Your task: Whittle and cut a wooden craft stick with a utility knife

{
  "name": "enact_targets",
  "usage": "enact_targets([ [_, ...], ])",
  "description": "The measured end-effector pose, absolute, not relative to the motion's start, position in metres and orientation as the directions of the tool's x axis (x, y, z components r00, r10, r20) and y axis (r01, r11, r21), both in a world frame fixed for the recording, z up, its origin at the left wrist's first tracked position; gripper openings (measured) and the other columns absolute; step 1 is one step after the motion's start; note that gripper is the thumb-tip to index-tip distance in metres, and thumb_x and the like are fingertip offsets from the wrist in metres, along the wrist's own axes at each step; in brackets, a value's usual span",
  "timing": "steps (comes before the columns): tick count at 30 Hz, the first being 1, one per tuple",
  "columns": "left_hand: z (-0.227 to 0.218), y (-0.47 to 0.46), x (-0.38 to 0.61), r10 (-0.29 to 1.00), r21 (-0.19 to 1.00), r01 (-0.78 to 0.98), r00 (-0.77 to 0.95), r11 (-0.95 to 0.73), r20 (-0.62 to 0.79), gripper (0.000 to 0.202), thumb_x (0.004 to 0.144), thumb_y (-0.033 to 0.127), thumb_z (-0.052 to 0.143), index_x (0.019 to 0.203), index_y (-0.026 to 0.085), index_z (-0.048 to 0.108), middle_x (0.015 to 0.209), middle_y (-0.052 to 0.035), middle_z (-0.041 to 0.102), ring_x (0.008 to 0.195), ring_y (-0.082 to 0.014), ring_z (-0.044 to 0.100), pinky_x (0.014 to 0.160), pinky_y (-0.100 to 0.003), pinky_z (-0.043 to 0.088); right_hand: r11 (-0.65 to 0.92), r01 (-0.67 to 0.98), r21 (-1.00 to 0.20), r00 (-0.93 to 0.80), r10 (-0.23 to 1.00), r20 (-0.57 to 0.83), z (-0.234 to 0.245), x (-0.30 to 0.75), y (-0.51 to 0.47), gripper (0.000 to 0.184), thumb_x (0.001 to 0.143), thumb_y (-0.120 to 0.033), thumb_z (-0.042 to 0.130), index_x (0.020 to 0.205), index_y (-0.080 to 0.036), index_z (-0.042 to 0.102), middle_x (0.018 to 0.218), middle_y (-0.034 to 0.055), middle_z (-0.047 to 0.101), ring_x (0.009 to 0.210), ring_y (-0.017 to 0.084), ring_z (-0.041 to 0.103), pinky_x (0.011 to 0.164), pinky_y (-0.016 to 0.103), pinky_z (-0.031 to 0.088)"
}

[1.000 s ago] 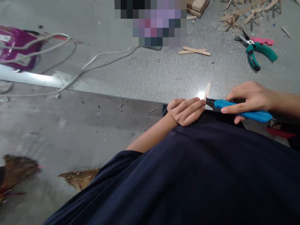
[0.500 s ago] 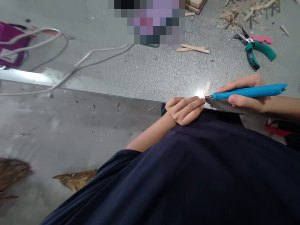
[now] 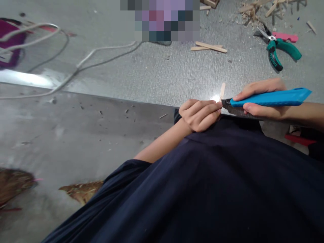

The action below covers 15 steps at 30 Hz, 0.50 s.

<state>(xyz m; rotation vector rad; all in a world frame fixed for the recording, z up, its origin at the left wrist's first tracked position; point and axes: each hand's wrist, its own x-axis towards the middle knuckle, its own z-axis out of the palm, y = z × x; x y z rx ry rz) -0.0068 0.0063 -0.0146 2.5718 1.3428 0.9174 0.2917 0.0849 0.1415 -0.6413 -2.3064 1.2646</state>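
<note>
My left hand (image 3: pixel 199 114) rests at the table's near edge, fingers pinched on the lower end of a thin wooden stick (image 3: pixel 222 91) that points away from me. A blue-handled cutter (image 3: pixel 270 98) lies in the closed grip of my right hand (image 3: pixel 263 101). Its dark tip touches the stick just beside my left fingertips. My dark blue shirt fills the lower part of the view.
Green-handled pliers (image 3: pixel 278 50) and a pink piece (image 3: pixel 285 36) lie at the far right. Two wooden sticks (image 3: pixel 209 47) lie beyond my hands. Wood scraps (image 3: pixel 255 10) litter the far right corner. White cables (image 3: pixel 76 64) run across the grey table (image 3: pixel 152 74) to a purple object (image 3: pixel 10 44).
My right hand turned the blue cutter from lying low along the table edge to raised and level, tip at the stick. My left hand stayed put.
</note>
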Motion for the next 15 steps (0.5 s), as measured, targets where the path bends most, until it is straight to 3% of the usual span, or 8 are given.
enact_targets([
  [6,-0.008,0.008,-0.004,0.783,0.340,0.727,0.436,-0.597,0.443,0.023,0.110,0.051,0.065,0.102,0.039,0.083,0.116,-0.0010,0.095,0.105,-0.0304,0.091,0.074,-0.050,0.067,0.627,0.077,-0.775,-0.856,0.441,0.271,0.134,0.292,0.088,0.021,0.109,-0.039,0.077,0.128,-0.035,0.085,0.101,0.0013,0.085,0.082,0.023,0.077,0.078,0.040,0.063],
  [11,-0.005,0.009,-0.003,0.756,0.339,0.701,0.447,-0.628,0.478,0.022,0.110,0.048,0.065,0.098,0.038,0.082,0.114,-0.0014,0.095,0.103,-0.0306,0.091,0.072,-0.049,0.067,0.649,0.125,-0.750,-0.867,0.439,0.236,0.129,0.293,0.090,0.023,0.108,-0.046,0.078,0.126,-0.035,0.086,0.102,0.0031,0.084,0.085,0.024,0.077,0.082,0.040,0.064],
  [15,-0.004,0.007,-0.005,0.796,0.351,0.727,0.452,-0.590,0.402,0.023,0.109,0.051,0.066,0.100,0.038,0.083,0.118,-0.0014,0.095,0.109,-0.0315,0.091,0.075,-0.051,0.068,0.677,0.054,-0.734,-0.834,0.434,0.339,0.128,0.292,0.094,0.022,0.104,-0.040,0.085,0.124,-0.030,0.088,0.107,0.0037,0.084,0.089,0.021,0.078,0.084,0.036,0.062],
])
